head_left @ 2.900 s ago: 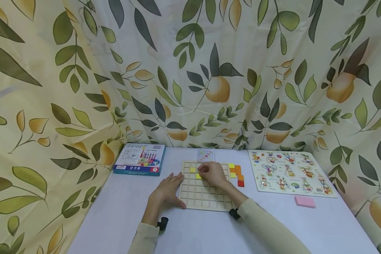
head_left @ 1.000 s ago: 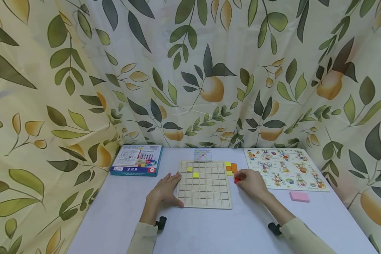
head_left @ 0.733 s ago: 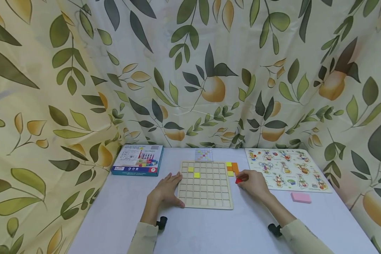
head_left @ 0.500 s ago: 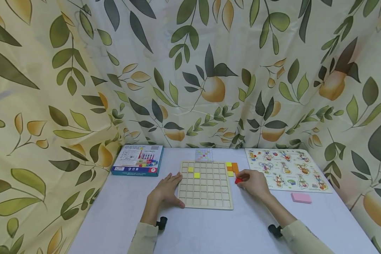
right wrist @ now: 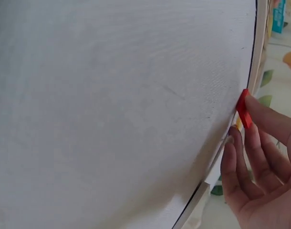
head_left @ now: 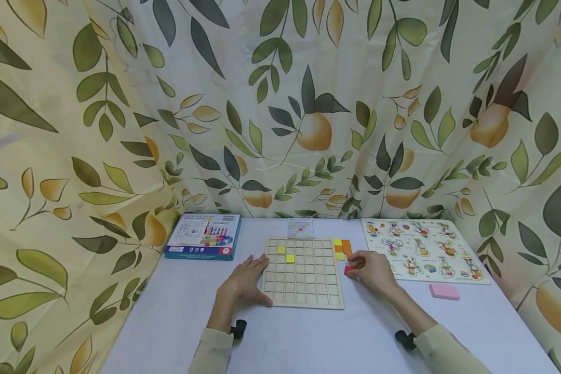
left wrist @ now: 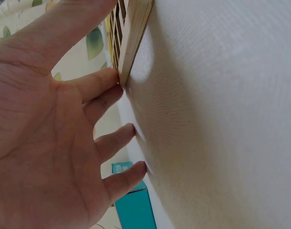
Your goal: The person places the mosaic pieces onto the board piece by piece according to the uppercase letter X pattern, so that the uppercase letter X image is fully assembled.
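Wooden grid board [head_left: 304, 283], flat on a white tabletop [head_left: 290, 343] near the middle, with a tall curtain [head_left: 215, 130] of printed leaves and orange fruit behind. At the far right of the tabletop, a picture board [head_left: 408, 253] of small cartoon figures; at the far left, a box [head_left: 202, 236] with teal sides. Against the grid board's left edge, a left hand [head_left: 243, 283] with fingers straight and spread, gripping nothing, thumb at the near left corner; in the left wrist view, one fingertip touching the pale wooden side. Just right of the same board, a right hand [head_left: 373, 270], thumb and finger pinching a red tile [right wrist: 244, 109], other fingers bent. Just beyond the board's far edge, a small card [head_left: 301, 228] with a coloured grid pattern. Just in front of the picture board, a pink block [head_left: 444, 291]. Beside the grid board's upper right edge, yellow and orange tiles [head_left: 347, 246] close together. In the grid, two yellow squares [head_left: 290, 258] toward the far left, in diagonally neighbouring cells. Near the tile cluster, the pinched red piece, tilted in the right wrist view, contact with the tabletop hard to make out
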Demonstrator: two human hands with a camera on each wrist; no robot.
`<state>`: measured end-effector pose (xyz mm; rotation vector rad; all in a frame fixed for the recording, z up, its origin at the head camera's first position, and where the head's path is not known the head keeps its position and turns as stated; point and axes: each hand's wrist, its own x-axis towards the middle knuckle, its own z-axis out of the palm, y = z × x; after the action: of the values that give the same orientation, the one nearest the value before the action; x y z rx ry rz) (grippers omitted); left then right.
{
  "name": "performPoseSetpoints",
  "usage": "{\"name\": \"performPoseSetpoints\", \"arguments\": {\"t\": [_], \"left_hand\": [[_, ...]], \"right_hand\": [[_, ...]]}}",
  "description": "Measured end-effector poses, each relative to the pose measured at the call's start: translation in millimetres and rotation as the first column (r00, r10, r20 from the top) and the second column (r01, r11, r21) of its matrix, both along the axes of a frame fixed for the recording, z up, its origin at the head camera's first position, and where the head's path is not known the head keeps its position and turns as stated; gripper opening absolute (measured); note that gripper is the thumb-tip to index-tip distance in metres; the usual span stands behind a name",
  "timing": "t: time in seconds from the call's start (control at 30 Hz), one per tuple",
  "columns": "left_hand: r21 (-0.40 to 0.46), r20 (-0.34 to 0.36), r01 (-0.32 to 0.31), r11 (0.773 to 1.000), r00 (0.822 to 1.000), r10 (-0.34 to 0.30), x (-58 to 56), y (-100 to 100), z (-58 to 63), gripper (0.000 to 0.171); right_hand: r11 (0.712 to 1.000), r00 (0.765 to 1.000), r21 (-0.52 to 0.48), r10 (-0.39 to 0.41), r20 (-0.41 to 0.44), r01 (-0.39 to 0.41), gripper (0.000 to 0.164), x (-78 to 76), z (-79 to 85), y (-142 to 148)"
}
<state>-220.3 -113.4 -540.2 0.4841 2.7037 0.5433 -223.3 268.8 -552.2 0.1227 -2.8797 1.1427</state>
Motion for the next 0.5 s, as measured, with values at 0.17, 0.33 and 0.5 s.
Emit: {"name": "performPoseSetpoints", "arguments": {"t": [0.17, 0.33, 0.5], "left_hand": [[0.007, 0.005, -0.002, 1.0, 1.0, 0.002, -0.1, 0.2, -0.6, 0.12], [0.002, 0.003, 0.004, 1.0, 1.0, -0.004, -1.1, 0.2, -1.5, 0.12], [-0.003, 0.003, 0.002, 1.0, 1.0, -0.002, -1.0, -0.1, -0.6, 0.12]], "right_hand": [[0.999, 0.999, -0.033, -0.02, 0.043, 0.021, 0.026, -1.4, 6.4, 0.3], [0.998, 0.999, -0.058, -0.014, 0.04, 0.016, 0.023, -3.9, 13.6, 2.5], [0.998, 1.0, -0.069, 0.0, 0.004, 0.0, 0.024, -6.4, 16.1, -4.2]]}}
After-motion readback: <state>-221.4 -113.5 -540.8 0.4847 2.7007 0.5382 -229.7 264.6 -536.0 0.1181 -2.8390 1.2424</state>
